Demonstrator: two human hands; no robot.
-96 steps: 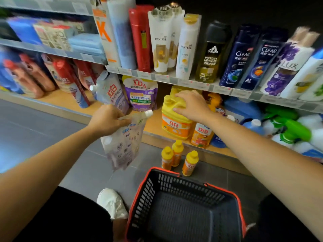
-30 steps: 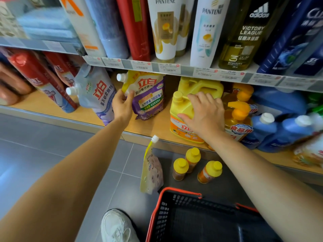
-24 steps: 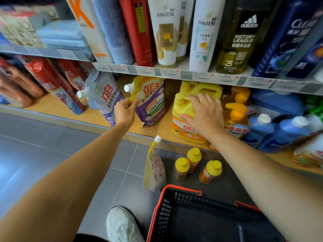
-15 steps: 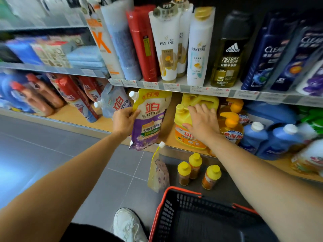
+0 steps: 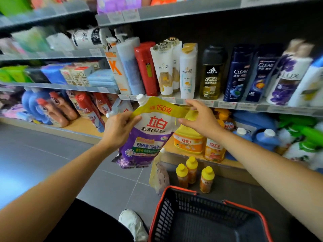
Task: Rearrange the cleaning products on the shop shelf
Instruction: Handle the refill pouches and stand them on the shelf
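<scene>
A purple and yellow detergent refill pouch (image 5: 150,135) with a white cap hangs in the air in front of the bottom shelf (image 5: 83,125). My left hand (image 5: 118,128) grips its upper left edge. My right hand (image 5: 201,119) pinches its upper right corner. Behind the pouch a yellow detergent jug (image 5: 188,140) stands on the bottom shelf. A pale refill pouch (image 5: 160,175) stands on the floor beside three small yellow-capped bottles (image 5: 192,173).
A black basket with a red rim (image 5: 209,217) sits on the floor below my arms, next to my white shoe (image 5: 132,224). Shampoo bottles (image 5: 174,70) fill the shelf above. Red pouches (image 5: 87,107) and blue bottles (image 5: 262,137) crowd the bottom shelf.
My left hand lifted the purple pouch off the bottom shelf and out in front of it. My right hand left the yellow jug and took the pouch's top right corner.
</scene>
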